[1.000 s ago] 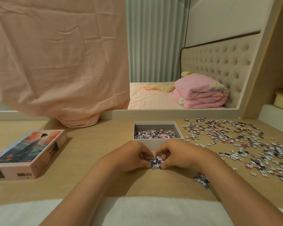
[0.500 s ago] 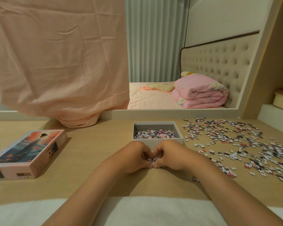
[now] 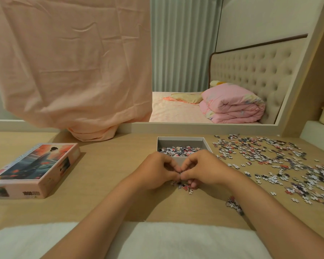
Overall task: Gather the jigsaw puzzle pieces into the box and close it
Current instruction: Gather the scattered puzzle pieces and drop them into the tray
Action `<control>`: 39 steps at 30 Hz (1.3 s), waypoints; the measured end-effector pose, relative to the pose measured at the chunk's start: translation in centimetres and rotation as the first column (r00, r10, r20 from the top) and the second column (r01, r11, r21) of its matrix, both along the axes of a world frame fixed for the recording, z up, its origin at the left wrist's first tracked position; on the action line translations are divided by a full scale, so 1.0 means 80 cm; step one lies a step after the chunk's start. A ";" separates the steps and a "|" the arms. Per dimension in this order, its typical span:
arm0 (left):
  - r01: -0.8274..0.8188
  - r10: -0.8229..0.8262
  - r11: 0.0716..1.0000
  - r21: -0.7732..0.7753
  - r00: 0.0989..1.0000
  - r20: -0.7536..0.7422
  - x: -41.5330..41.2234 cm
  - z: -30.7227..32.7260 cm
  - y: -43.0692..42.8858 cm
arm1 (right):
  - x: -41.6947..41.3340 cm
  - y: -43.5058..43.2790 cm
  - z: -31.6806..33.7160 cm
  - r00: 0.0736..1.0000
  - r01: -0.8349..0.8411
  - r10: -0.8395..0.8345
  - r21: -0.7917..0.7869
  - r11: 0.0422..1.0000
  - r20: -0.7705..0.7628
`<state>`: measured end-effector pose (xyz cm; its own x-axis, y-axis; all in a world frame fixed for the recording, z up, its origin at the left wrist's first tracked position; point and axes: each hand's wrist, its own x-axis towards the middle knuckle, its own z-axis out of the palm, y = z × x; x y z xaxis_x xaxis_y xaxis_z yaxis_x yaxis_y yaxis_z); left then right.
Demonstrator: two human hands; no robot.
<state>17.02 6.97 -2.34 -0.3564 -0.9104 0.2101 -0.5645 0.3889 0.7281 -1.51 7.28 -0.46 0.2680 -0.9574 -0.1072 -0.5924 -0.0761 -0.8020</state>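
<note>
Two grips, one scoop: over the last second my left grip (image 3: 157, 171) and right grip (image 3: 204, 169) have closed from a slight gap to fingertips touching. The fingers are curled inward and pinch a clump of puzzle pieces (image 3: 183, 186) between them. The clump sits on the surface (image 3: 110, 165) just in front of the near wall of the box (image 3: 180, 137). How much is actually held I cannot tell, because the curled fingers hide it; several pieces show loose beneath them. Both grips have also drifted a little nearer the box, which stands open with a thin layer of pieces inside. Judgement: the scoop is gathered, and next comes a lift and a tip over the wall, with stragglers likely to drop. Remaining: a wide spread of loose pieces (image 3: 266, 157) to the right, a small heap (image 3: 232, 202) by my right forearm, and the lid (image 3: 32, 165) well apart on the left. Closing is far off.
</note>
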 end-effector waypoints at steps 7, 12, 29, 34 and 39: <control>-0.086 0.074 0.995 -0.051 0.974 -0.213 -0.002 0.058 -0.032 | 0.004 -0.034 0.049 0.990 0.111 -0.081 -0.277 0.954 0.117; -0.109 0.103 0.989 -0.097 0.992 -0.068 -0.008 0.071 -0.065 | 0.007 -0.063 0.058 0.987 0.131 -0.156 -0.389 0.912 -0.033; 0.145 -0.098 0.986 -0.086 0.908 0.408 0.013 0.018 -0.009 | -0.009 -0.016 0.022 0.911 -0.210 0.074 -0.302 0.930 -0.406; 0.212 -0.136 0.972 -0.103 0.863 0.487 0.004 0.008 -0.001 | -0.005 -0.008 -0.001 0.705 -0.408 0.192 -0.170 0.897 -0.683; 0.201 -0.148 0.976 -0.082 0.892 0.426 -0.001 0.006 0.001 | -0.015 0.001 0.011 0.791 -0.357 0.230 -0.123 0.926 -0.567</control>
<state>16.96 7.07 -1.88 -0.5857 -0.8027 0.1122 -0.7199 0.5788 0.3831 -2.72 7.38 0.45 0.5006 -0.8571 -0.1217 -0.8399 -0.4468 -0.3081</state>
